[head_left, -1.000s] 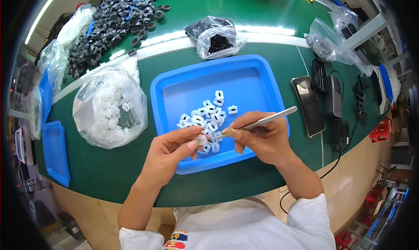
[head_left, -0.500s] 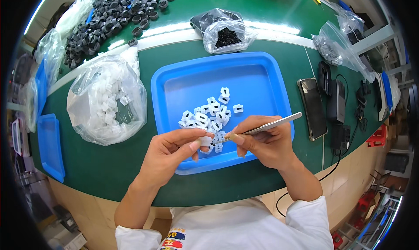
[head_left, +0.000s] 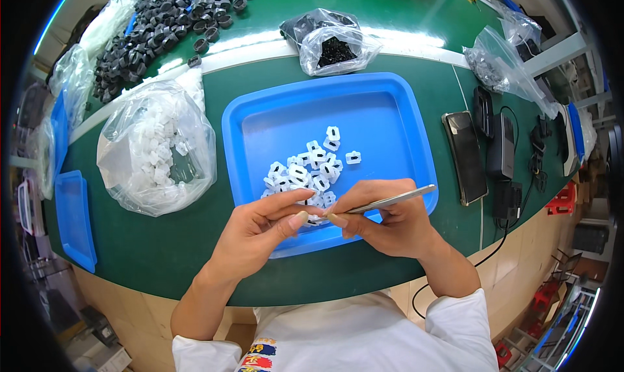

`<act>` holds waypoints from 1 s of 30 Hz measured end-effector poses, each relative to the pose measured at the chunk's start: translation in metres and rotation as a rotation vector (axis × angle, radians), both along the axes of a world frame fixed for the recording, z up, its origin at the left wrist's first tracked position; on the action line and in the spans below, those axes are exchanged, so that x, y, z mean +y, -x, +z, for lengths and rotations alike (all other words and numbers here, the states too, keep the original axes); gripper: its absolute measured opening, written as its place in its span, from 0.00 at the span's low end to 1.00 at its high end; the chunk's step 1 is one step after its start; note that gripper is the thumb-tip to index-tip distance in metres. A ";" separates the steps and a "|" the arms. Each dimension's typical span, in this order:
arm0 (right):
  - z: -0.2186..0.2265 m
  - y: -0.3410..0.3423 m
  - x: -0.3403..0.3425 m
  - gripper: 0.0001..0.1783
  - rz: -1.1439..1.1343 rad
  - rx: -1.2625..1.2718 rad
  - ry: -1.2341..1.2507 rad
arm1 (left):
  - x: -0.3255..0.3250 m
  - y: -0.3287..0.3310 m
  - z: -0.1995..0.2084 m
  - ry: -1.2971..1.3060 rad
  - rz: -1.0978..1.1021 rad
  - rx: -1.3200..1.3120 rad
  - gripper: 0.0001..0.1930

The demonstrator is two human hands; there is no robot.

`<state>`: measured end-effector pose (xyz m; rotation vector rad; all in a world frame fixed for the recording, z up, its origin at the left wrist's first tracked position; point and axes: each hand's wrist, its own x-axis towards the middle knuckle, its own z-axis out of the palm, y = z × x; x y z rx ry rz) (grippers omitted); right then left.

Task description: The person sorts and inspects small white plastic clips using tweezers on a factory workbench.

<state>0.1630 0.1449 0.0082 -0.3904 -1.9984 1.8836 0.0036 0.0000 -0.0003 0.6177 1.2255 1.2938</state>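
Over the near edge of a blue tray (head_left: 237, 122), my two hands meet at the fingertips. My right hand (head_left: 390, 219) is closed around metal tweezers (head_left: 406, 195), their tips pointing left toward the other hand. My left hand (head_left: 257, 232) pinches a small white plastic part between thumb and fingers; the fingers hide most of it. Beneath and beyond the hands lies a loose heap of white plastic parts (head_left: 298, 174) with dark slots. One such part (head_left: 353, 157) lies apart on the right of the heap.
A clear bag of white parts (head_left: 156, 151) stands left of the tray. Beyond the tray is a bag of small black pieces (head_left: 336, 50). Black rings (head_left: 162, 31) are piled far left. A phone (head_left: 465, 157) and a power adapter (head_left: 500, 148) lie right.
My right hand has moved slightly left and down, bringing the tweezers closer to my left fingers. The white part in my left hand is now mostly covered.
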 end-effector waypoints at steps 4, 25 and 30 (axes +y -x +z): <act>0.002 0.000 -0.001 0.06 -0.006 0.011 -0.035 | 0.000 0.000 0.002 0.042 -0.018 -0.015 0.17; 0.001 0.000 0.003 0.04 -0.004 0.047 0.018 | -0.004 0.001 -0.002 0.018 -0.010 -0.059 0.18; 0.003 -0.001 0.004 0.04 0.019 0.070 0.004 | -0.003 -0.001 0.000 0.015 0.023 -0.070 0.18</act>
